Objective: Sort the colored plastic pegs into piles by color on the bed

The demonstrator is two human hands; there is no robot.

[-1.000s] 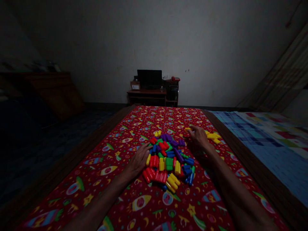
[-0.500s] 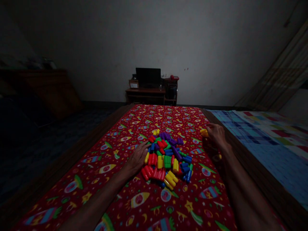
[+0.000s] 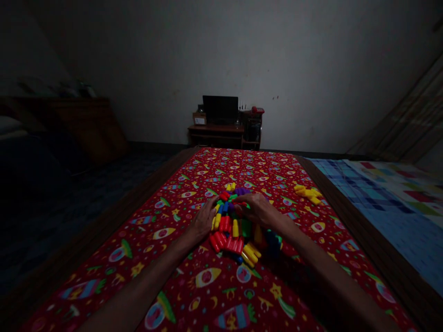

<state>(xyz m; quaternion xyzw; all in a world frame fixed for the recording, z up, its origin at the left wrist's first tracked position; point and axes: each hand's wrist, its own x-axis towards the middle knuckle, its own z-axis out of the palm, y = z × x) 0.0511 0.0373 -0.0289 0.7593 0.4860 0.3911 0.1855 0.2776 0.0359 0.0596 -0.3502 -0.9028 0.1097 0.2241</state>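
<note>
A pile of coloured plastic blocks [image 3: 225, 224] in red, yellow, blue, green and purple lies on the red patterned cloth [image 3: 221, 163]. My left hand [image 3: 205, 217] rests against the pile's left side, its fingers stretched forward beside a yellow block [image 3: 218, 220]. Over the right part of the pile is my right hand [image 3: 258, 210], thumb and fingers apart and pointing left among the blocks; its fingertips are partly hidden. The right hand and forearm cover several blocks beneath them. Apart from the pile, a small group of yellow blocks [image 3: 308, 194] lies to the right.
The cloth covers a long table with a brown edge [image 3: 313, 168]. On the right lies a bed with a blue checked cover [image 3: 349, 186]. Against the far wall stands a desk [image 3: 216, 130] with a black monitor [image 3: 220, 109]. A wooden cabinet [image 3: 88, 129] is at the left.
My right hand has let go of a yellow block at the right-hand group and moved left over the pile. My left hand stays at the pile's left side. The view has shifted slightly.
</note>
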